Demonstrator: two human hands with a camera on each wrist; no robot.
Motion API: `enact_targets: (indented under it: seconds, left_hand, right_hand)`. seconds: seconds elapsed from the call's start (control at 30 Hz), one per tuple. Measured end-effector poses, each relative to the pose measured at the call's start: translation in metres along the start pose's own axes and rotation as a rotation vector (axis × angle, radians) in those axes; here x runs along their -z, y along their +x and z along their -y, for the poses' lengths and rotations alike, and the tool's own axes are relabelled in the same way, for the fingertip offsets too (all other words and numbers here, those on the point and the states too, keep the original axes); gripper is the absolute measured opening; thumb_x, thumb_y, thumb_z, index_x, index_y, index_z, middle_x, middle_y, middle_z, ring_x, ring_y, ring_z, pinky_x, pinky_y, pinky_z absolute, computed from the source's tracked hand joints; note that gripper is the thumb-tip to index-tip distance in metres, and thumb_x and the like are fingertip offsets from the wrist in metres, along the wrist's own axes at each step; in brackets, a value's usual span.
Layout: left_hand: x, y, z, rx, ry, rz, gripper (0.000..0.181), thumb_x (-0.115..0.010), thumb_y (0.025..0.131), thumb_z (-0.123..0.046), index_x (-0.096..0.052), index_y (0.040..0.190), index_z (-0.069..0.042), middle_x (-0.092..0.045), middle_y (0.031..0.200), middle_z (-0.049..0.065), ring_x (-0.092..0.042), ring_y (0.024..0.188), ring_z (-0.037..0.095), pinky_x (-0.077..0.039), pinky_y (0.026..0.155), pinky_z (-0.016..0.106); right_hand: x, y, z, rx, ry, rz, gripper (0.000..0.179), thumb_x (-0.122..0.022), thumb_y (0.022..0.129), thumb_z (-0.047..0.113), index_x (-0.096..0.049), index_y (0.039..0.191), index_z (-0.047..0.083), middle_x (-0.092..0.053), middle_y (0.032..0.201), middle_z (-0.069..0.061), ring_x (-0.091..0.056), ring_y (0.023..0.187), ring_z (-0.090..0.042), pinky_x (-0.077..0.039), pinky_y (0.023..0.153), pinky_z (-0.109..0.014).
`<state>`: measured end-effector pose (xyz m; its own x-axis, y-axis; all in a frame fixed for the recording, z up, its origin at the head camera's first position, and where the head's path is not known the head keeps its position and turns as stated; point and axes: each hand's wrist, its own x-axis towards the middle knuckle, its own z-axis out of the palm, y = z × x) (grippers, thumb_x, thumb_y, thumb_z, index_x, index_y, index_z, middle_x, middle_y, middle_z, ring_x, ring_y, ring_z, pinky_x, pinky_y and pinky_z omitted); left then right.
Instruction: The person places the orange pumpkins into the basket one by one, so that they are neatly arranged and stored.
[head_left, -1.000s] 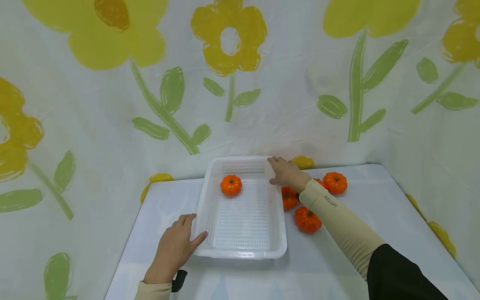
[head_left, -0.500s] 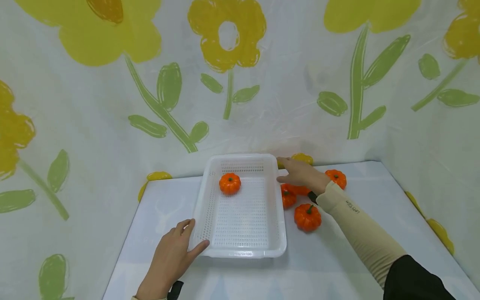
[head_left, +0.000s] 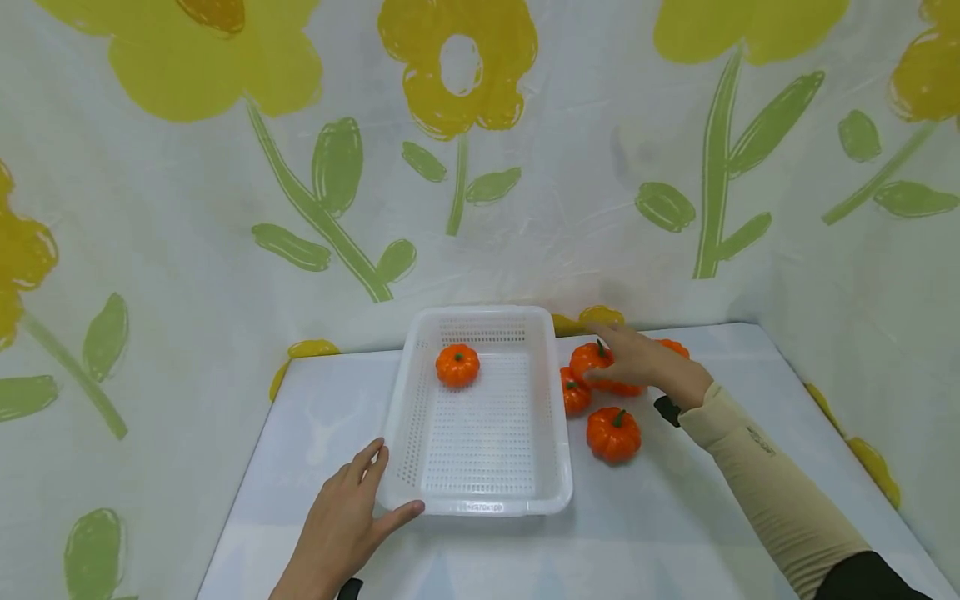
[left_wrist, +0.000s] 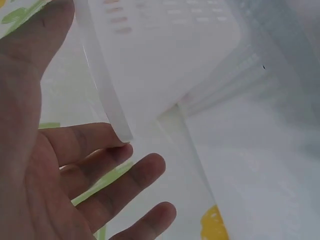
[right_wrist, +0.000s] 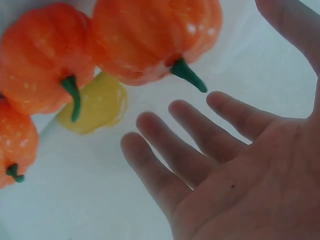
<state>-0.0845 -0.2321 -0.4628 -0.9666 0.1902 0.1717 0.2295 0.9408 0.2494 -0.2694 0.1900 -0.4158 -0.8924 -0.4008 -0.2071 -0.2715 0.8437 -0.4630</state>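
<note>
A white perforated plastic basket (head_left: pixel 480 450) stands on the table with one small orange pumpkin (head_left: pixel 457 365) inside, toward its back left. At the near left corner of the basket is my left hand (head_left: pixel 341 517), thumb and fingers spread; in the left wrist view a fingertip (left_wrist: pixel 120 137) touches the rim's edge. My right hand (head_left: pixel 651 363) hovers above a group of pumpkins right of the basket, fingers extended and holding nothing. It partly hides some of them. In the right wrist view, the nearest pumpkin (right_wrist: pixel 155 37) has its green stem close to the fingertips.
One pumpkin (head_left: pixel 613 434) sits nearer the front, beside the basket's right wall. Another pumpkin (head_left: pixel 573 392) lies close against that wall, and a pumpkin (head_left: pixel 675 347) shows behind my right hand. A white cloth (head_left: pixel 570 242) with painted flowers hangs behind the table (head_left: pixel 720 467).
My right hand has moved from the basket's far right rim rightward to above the pumpkins. The left hand has shifted slightly down and stays at the near left corner.
</note>
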Motion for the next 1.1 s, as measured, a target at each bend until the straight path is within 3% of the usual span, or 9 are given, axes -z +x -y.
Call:
enact_targets:
  seconds: [0.23, 0.53, 0.83, 1.1]
  left_hand:
    - [0.0, -0.002, 0.001, 0.004, -0.04, -0.002, 0.095, -0.055, 0.072, -0.074, -0.047, 0.136, -0.004, -0.04, 0.143, 0.004, -0.047, 0.121, 0.029, -0.04, 0.095, 0.049]
    - [0.0, -0.003, 0.001, 0.014, -0.045, -0.016, 0.095, -0.056, 0.072, -0.074, -0.047, 0.136, -0.004, -0.04, 0.143, 0.004, -0.049, 0.118, 0.03, -0.042, 0.093, 0.049]
    - [0.0, -0.002, 0.0, 0.051, -0.055, 0.009, 0.096, -0.059, 0.07, -0.073, -0.047, 0.136, -0.005, -0.039, 0.143, 0.003, -0.05, 0.117, 0.031, -0.042, 0.093, 0.049]
    - [0.0, -0.003, 0.0, 0.056, -0.063, 0.006, 0.096, -0.058, 0.07, -0.074, -0.047, 0.136, -0.005, -0.04, 0.143, 0.002, -0.05, 0.118, 0.03, -0.042, 0.093, 0.049]
  right_hand:
    - [-0.009, -0.002, -0.011, -0.017, 0.002, 0.035, 0.087, -0.073, 0.079, 0.039, -0.028, 0.146, 0.008, -0.036, 0.144, -0.019, -0.035, 0.128, -0.037, -0.031, 0.103, -0.056]
    - [-0.015, 0.0, -0.012, -0.03, 0.031, -0.003, 0.085, -0.076, 0.078, 0.03, -0.029, 0.146, 0.009, -0.042, 0.138, -0.02, -0.041, 0.122, -0.038, -0.034, 0.1, -0.057]
    - [-0.016, 0.001, -0.021, 0.043, 0.102, -0.065, 0.087, -0.079, 0.074, 0.031, -0.032, 0.143, 0.005, -0.051, 0.127, -0.016, -0.05, 0.111, -0.032, -0.043, 0.093, -0.05]
    - [0.0, 0.002, -0.013, 0.037, 0.166, -0.188, 0.088, -0.079, 0.072, 0.042, -0.035, 0.141, 0.008, -0.046, 0.127, -0.011, -0.048, 0.11, -0.029, -0.045, 0.089, -0.048]
